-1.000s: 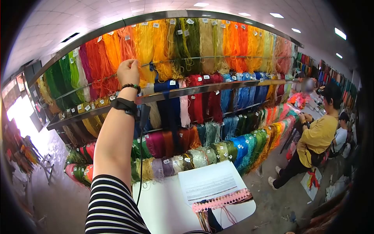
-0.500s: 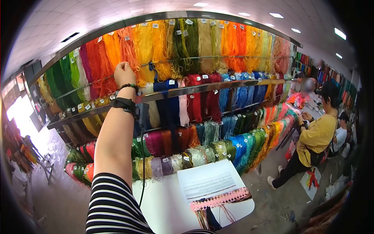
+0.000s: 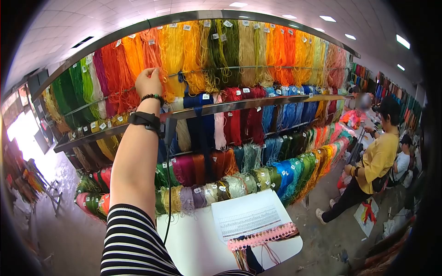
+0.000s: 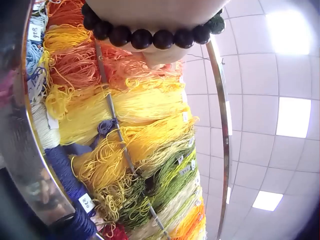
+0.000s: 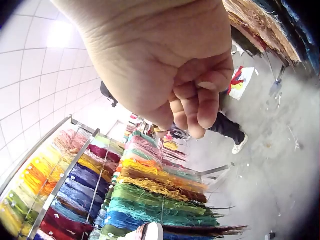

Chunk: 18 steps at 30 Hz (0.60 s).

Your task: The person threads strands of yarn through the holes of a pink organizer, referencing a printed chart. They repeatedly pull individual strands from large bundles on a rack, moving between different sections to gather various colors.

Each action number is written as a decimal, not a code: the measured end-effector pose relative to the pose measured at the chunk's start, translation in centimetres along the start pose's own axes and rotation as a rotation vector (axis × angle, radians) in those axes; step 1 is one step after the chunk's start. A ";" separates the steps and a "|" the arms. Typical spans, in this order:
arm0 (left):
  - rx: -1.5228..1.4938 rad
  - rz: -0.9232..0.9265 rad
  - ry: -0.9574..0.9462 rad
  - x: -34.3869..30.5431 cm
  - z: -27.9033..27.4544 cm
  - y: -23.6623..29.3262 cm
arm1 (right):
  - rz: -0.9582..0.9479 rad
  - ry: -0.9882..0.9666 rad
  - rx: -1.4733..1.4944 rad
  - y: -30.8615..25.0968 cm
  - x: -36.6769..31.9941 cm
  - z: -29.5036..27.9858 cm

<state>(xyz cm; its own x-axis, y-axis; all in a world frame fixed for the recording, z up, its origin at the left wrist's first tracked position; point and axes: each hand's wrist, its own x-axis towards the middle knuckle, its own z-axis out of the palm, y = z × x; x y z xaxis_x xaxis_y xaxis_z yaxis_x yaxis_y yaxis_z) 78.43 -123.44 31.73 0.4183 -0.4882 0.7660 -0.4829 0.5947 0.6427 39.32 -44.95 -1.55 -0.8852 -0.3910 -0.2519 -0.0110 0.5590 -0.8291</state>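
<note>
My left hand (image 3: 148, 83) is raised at the upper rack, its fingers curled and pinching at the salmon-orange thread skein (image 3: 150, 51). In the left wrist view a fingertip (image 4: 156, 65) shows against the salmon strands, while the rest of the hand hides behind a dark bead bracelet (image 4: 162, 39). Yellow thread skeins (image 4: 150, 102) hang right beside it. My right hand (image 5: 165, 65) appears only in the right wrist view, palm toward the camera, fingers loosely bent and nothing in them.
Metal rails (image 3: 221, 106) carry rows of tagged skeins in many colours. Below me a white board (image 3: 189, 234) bears a printed sheet (image 3: 248, 212) and a pink punched strip (image 3: 262, 236) with threads. A black cable (image 3: 169, 202) hangs by my forearm. A person in yellow (image 3: 380, 158) stands at right.
My left hand stays at the salmon skein, dipping slightly and then rising again. The person in yellow has turned and lowered an arm.
</note>
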 end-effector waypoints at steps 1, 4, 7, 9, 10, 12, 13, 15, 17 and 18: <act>-0.028 0.007 0.024 -0.3 -0.2 0.1 | -0.013 -0.008 0.009 0.2 0.1 -0.1; -0.191 -0.030 0.078 -1.4 -0.8 1.0 | 0.002 -0.036 0.008 0.6 0.5 -0.3; -0.129 0.153 0.174 -2.2 -1.1 1.0 | -0.008 -0.033 -0.059 2.1 1.4 -0.6; -0.087 0.272 0.155 -3.6 -1.1 1.3 | -0.038 -0.020 -0.066 2.0 1.1 -0.5; -0.066 0.333 0.147 -4.7 -1.2 1.9 | -0.054 -0.014 -0.068 1.9 1.0 -0.4; -0.168 0.468 0.030 -7.9 -0.8 2.7 | -0.055 -0.033 -0.046 3.1 1.7 -0.7; -0.238 0.468 -0.046 -10.2 -1.1 4.0 | -0.057 -0.043 -0.038 3.2 1.8 -0.9; -0.109 0.467 -0.204 -14.9 -1.4 5.6 | -0.099 -0.040 -0.051 1.7 1.5 -1.2; -0.102 0.471 -0.333 -20.8 -1.8 7.5 | -0.126 -0.061 -0.080 1.8 1.8 -2.1; -0.062 0.480 -0.460 -24.3 -2.3 9.0 | -0.135 -0.081 -0.108 2.6 2.8 -3.1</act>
<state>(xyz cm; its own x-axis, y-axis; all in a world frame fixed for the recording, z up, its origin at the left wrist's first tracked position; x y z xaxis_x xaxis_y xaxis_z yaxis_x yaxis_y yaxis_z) 65.69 -104.75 18.91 -0.2099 -0.3743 0.9032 -0.4824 0.8432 0.2373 35.36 -42.34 -2.85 -0.8319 -0.5231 -0.1853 -0.1807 0.5710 -0.8008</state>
